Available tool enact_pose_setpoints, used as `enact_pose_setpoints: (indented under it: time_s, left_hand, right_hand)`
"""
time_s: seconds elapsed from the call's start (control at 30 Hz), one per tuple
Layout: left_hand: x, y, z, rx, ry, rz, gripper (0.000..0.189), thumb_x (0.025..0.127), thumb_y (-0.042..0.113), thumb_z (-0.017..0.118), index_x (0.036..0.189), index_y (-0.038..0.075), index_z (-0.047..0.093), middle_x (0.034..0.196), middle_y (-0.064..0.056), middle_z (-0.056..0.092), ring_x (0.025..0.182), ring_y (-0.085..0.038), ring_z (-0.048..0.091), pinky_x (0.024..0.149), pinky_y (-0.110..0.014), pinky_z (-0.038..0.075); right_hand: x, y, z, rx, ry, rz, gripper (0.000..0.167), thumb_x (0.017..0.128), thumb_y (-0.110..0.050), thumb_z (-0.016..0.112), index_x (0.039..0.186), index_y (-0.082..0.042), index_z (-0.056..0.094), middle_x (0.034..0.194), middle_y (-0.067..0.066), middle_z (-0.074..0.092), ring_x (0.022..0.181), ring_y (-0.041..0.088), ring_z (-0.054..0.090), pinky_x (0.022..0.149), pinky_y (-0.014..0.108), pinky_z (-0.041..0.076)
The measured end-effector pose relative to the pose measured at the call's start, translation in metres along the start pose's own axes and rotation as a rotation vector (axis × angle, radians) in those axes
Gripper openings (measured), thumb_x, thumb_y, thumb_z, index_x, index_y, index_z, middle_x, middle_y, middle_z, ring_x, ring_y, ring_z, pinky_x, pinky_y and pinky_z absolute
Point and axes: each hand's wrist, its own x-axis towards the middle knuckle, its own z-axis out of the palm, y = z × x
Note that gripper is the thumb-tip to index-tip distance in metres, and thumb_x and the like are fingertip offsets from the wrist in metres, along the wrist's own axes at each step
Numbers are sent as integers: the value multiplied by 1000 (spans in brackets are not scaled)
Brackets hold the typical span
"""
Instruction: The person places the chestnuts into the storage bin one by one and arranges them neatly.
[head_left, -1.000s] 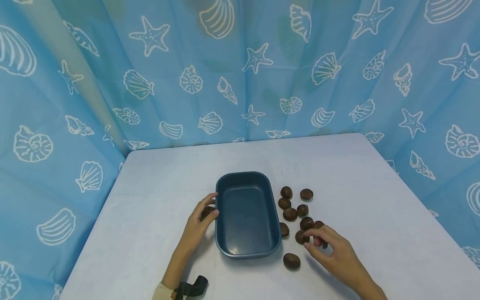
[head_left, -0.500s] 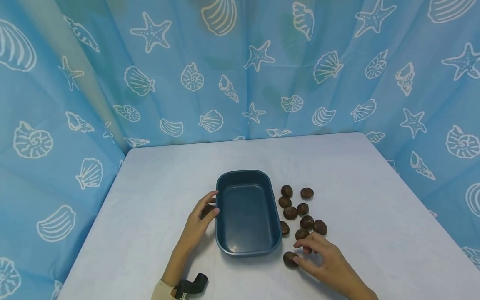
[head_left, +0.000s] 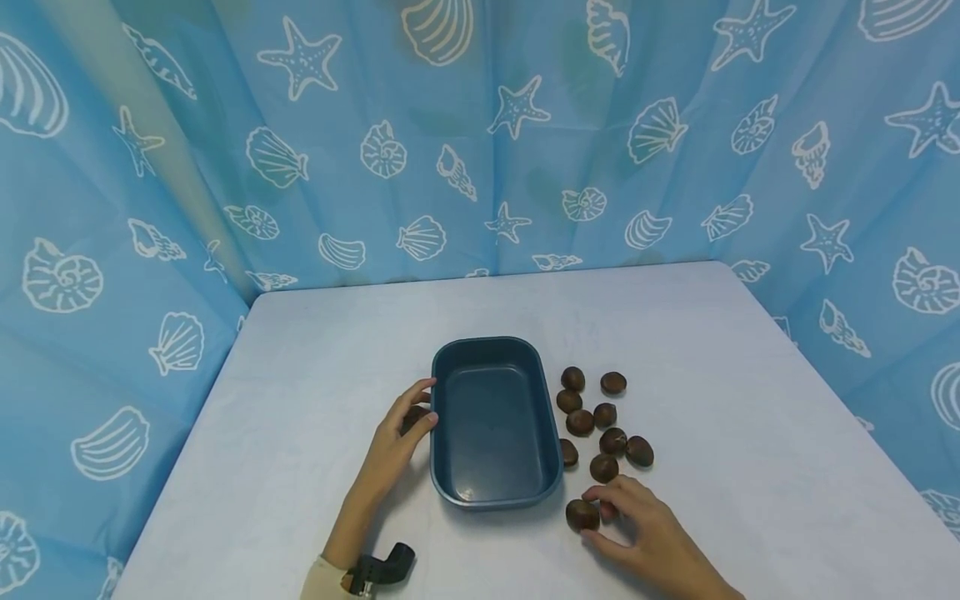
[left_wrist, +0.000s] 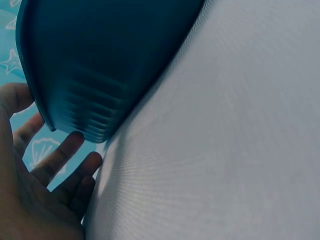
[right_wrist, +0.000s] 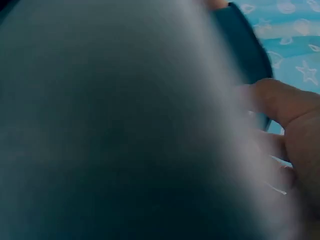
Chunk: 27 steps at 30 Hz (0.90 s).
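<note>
The right hand (head_left: 637,529) had its thumb and forefinger curved about the nearest brown nut (head_left: 582,515), which lay on the white table (head_left: 337,358) just outside the lower right corner of a dark-blue tray (head_left: 495,442). Nine other nuts (head_left: 613,442) lay loosely clustered along the tray's right side. The left hand (head_left: 396,440), its fingers spread and slightly bent, touched the tray's left side with its fingertips.
</note>
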Motion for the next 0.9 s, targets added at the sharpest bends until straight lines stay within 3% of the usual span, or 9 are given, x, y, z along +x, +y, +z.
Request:
enact_pose_setpoints:
  time_s: [0.13,0.27,0.47,0.6,0.9]
  left_hand:
    - [-5,-3,8,3,-17,-16,47,101,34,61,144,45,47,133,2,55,113,-17,57,98,-45,45]
    - [-7,-5,12,2,-44,-27,48,101,32,61,145,44,46,134,0,54,115,-18,57,98,-45,46]
    - [6,-1,-2,7,-20,38,49,102,33,59,148,40,44,137,-3,53,118,-20,56,100,-47,43]
    - [9,3,-10,3,-16,42,49,103,30,57,149,38,43,138,-3,52,120,-21,54,102,-47,41]
    - [3,-2,5,-15,-56,33,49,103,30,57,149,39,43,138,-4,52,121,-22,54,103,-47,40]
  right_hand:
    - [-15,4,4,-63,11,3,47,70,-19,92,109,-29,68,97,-21,50,86,-1,46,74,29,47]
    - [-24,7,5,-99,32,-20,44,68,-22,93,105,-27,70,96,-20,49,87,-1,45,75,25,44]
    - [4,10,-5,-5,61,-113,39,71,-18,89,105,-21,71,93,-13,53,86,6,48,78,21,39]
    - [19,10,-12,9,41,-140,37,73,-19,87,106,-20,70,93,-10,54,87,7,49,79,23,39]
    - [4,12,-23,47,14,-136,38,76,-19,86,110,-17,69,95,-7,55,88,6,51,74,27,46]
